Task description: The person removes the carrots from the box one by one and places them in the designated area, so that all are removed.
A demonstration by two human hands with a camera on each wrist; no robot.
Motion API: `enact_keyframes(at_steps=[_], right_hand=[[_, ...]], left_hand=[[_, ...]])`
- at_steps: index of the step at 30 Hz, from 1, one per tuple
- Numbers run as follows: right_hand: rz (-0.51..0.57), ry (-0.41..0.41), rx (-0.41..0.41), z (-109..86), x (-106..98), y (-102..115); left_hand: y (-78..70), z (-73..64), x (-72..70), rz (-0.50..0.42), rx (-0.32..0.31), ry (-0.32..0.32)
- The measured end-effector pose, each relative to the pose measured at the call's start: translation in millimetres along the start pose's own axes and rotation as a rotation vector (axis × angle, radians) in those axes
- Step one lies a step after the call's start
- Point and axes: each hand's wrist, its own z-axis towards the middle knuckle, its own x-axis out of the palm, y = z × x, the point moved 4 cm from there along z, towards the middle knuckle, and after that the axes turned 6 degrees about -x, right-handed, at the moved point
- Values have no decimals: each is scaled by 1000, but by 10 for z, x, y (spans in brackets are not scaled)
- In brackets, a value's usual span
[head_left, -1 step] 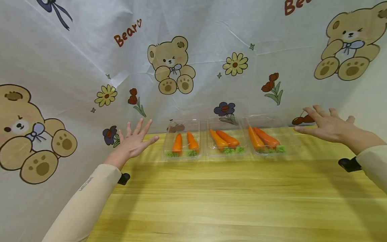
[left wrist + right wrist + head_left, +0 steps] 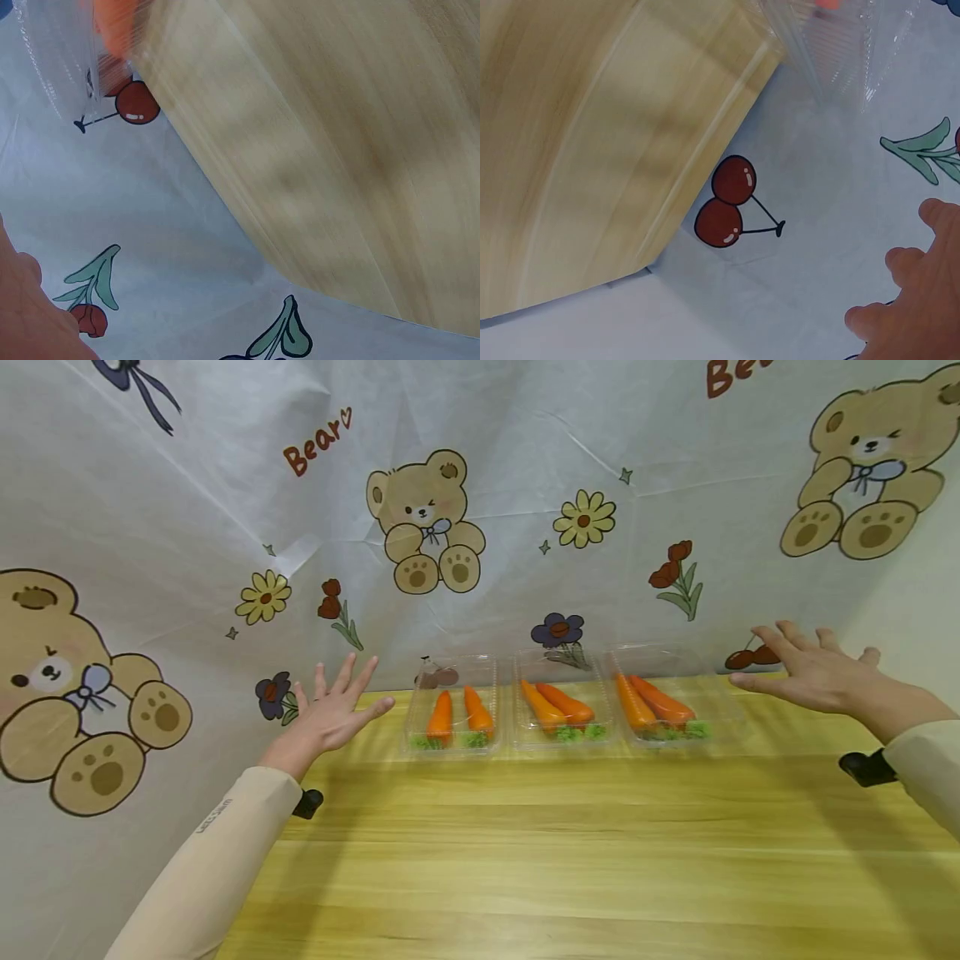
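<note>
Along the table's back edge: three transparent containers stand side by side before the printed cloth (image 2: 517,468), the left container (image 2: 480,672) and middle container (image 2: 519,727) separated by a narrow gap; whether the middle one touches the right container (image 2: 720,714) cannot be determined.
Left container contents: two carrots (image 2: 439,718), apart, leafy ends toward the near side.
Middle container contents: two carrots (image 2: 542,706) lying close together, tips toward the cloth.
Right container contents: two carrots (image 2: 660,700) close together, tips toward the cloth, tops near.
Left hand (image 2: 326,718): raised left of the row, fingers spread wide, thumb toward the left container, with a gap between.
Right hand (image 2: 817,672): raised right of the row, fingers and thumb spread, apart from the right container.
Wooden table (image 2: 570,852): its surface runs from the row's near side to the bottom of the head view, leaving broad working room in front; both wrist views show a back corner bordered by cloth.
Wrists: black fitting (image 2: 307,803) visible below the left sleeve's cuff.
</note>
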Motion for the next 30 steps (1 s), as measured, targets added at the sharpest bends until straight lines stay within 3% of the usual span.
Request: enact_keyframes(at_steps=[9, 18, 24, 30], right_hand=[[17, -9, 0, 6, 13, 36], [51, -30, -13, -14, 43, 135], [73, -64, -56, 48, 57, 372], [189, -90, -105, 95, 90, 630]], left_hand=[[14, -9, 2, -6, -3, -5], [26, 20, 105, -53, 3, -8], [22, 19, 154, -180, 13, -3], [35, -4, 190, -306, 42, -18]])
